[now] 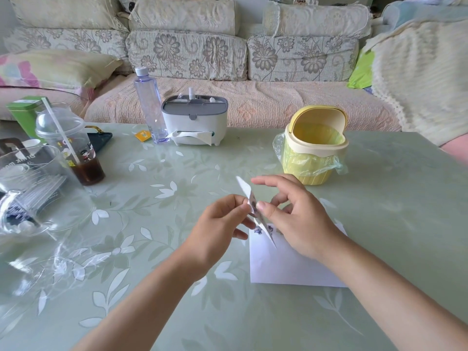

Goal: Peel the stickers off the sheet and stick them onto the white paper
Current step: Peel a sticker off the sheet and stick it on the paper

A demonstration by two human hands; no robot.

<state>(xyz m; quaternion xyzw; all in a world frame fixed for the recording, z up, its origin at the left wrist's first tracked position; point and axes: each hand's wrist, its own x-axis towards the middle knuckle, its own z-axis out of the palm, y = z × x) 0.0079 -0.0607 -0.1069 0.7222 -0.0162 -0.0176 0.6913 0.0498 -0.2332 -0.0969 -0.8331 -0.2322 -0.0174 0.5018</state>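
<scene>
The left hand (217,225) and right hand (297,220) both pinched the sheet (244,189) edge-on, just above the paper (283,267) — stickers (258,230) at its far edge. Behind, the bin (315,148) stood open, bag-lined; the cup (76,150) held dark drink and a straw (60,133).

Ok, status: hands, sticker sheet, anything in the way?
Left hand and right hand both pinch the sticker sheet, edge-on above the white paper. Stickers already on its top edge. Nothing blocks the paper.
</scene>
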